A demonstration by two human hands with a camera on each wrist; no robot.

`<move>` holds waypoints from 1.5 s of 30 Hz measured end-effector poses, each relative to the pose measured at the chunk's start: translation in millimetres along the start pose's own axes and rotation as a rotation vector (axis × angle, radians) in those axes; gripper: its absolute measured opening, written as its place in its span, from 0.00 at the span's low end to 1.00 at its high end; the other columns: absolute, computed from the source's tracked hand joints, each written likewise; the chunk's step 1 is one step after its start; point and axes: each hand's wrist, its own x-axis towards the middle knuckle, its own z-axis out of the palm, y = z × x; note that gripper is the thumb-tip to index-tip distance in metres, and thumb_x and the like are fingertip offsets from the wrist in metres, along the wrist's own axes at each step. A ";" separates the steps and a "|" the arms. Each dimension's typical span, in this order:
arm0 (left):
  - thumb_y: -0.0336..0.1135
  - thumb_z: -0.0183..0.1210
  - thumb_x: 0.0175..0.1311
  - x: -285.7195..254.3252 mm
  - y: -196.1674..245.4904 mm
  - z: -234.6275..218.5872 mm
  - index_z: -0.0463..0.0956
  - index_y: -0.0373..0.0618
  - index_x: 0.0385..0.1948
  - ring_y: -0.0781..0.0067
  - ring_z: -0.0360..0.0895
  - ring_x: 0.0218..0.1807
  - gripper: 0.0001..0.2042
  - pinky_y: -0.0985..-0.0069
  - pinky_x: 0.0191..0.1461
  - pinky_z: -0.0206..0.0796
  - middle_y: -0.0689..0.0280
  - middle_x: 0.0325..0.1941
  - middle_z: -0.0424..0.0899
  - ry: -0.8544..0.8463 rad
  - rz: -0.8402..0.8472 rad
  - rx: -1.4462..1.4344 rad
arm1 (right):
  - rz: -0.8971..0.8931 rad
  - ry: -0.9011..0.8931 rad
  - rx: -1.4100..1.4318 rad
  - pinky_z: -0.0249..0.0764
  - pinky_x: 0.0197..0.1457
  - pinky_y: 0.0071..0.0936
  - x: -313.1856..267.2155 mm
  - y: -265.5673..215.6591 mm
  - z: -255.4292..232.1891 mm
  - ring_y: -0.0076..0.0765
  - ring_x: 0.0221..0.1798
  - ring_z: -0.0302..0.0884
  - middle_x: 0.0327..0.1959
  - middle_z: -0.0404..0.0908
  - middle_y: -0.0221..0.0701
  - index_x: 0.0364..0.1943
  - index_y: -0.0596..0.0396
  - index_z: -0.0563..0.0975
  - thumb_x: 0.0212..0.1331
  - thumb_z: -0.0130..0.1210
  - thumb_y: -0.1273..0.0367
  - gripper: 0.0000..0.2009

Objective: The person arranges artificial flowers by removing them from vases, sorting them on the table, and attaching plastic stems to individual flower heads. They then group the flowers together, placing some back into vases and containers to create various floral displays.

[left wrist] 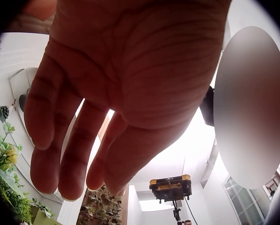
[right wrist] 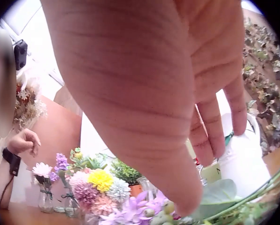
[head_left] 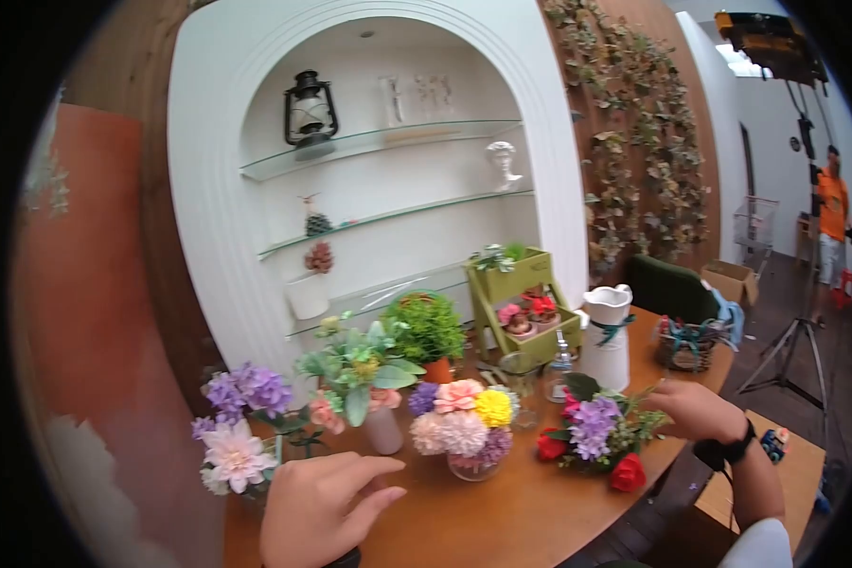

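Observation:
My left hand (head_left: 327, 506) hovers over the front left of the table, fingers loosely bent and nothing in them; its bare palm (left wrist: 130, 70) fills much of the left wrist view. The right hand (head_left: 696, 409) is at the right side of a bouquet (head_left: 592, 431) of purple flowers, red roses and green sprigs. In the right wrist view its fingers (right wrist: 208, 136) reach down fairly straight, and the thumb overlaps the purple flowers (right wrist: 135, 208) and a green leaf (right wrist: 219, 197). Between the hands stands a glass vase of pink, yellow and purple pompom flowers (head_left: 464, 426).
Left of these stand purple and pale pink flowers (head_left: 237, 454) and a white vase with greenery (head_left: 383, 431). Behind are a potted plant (head_left: 424, 327), a green wooden stand (head_left: 488, 293), a white pitcher (head_left: 606, 350) and a basket (head_left: 686, 346). A tripod (head_left: 800, 350) stands right.

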 end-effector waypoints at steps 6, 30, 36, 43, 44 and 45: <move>0.25 0.65 0.50 -0.2 -19.3 -3.8 0.83 0.41 0.33 0.72 0.79 0.25 0.08 0.79 0.24 0.67 0.61 0.25 0.83 0.269 -0.060 0.009 | -0.008 -0.227 0.465 0.79 0.38 0.29 -39.0 -22.1 46.2 0.38 0.33 0.83 0.30 0.84 0.32 0.45 0.50 0.79 0.58 0.62 0.60 0.14; 0.37 0.73 0.40 88.2 -93.4 64.3 0.69 0.61 0.58 0.45 0.71 0.56 0.36 0.57 0.50 0.71 0.50 0.60 0.66 0.102 0.036 0.720 | -0.065 0.363 0.390 0.69 0.55 0.38 -49.7 -4.5 138.1 0.44 0.53 0.74 0.50 0.77 0.35 0.47 0.51 0.78 0.51 0.63 0.62 0.19; 0.33 0.67 0.46 109.1 -101.9 48.4 0.74 0.49 0.44 0.45 0.78 0.40 0.20 0.56 0.40 0.71 0.54 0.43 0.76 0.016 -0.093 0.629 | -0.090 0.412 0.312 0.66 0.56 0.36 -50.8 -4.5 143.5 0.38 0.52 0.75 0.49 0.78 0.33 0.44 0.50 0.79 0.52 0.60 0.62 0.15; 0.23 0.54 0.52 127.0 -88.4 8.4 0.74 0.47 0.39 0.44 0.78 0.37 0.12 0.56 0.39 0.70 0.56 0.41 0.77 0.212 0.015 0.641 | -0.059 0.431 0.299 0.65 0.57 0.37 -51.7 -6.6 144.0 0.37 0.52 0.75 0.49 0.78 0.32 0.43 0.49 0.79 0.53 0.60 0.62 0.14; 0.22 0.56 0.51 129.1 -83.8 0.3 0.75 0.46 0.37 0.45 0.78 0.39 0.12 0.57 0.40 0.70 0.55 0.40 0.77 0.253 0.007 0.661 | -0.055 0.422 0.321 0.65 0.57 0.37 -52.4 -6.8 143.5 0.37 0.53 0.74 0.49 0.78 0.32 0.44 0.49 0.79 0.53 0.59 0.62 0.14; 0.22 0.58 0.50 130.9 -78.8 -7.8 0.75 0.45 0.35 0.46 0.77 0.40 0.11 0.58 0.41 0.70 0.55 0.38 0.78 0.295 -0.004 0.680 | -0.042 0.424 0.322 0.65 0.57 0.37 -53.0 -7.1 143.4 0.37 0.53 0.74 0.49 0.78 0.32 0.44 0.49 0.79 0.53 0.59 0.62 0.14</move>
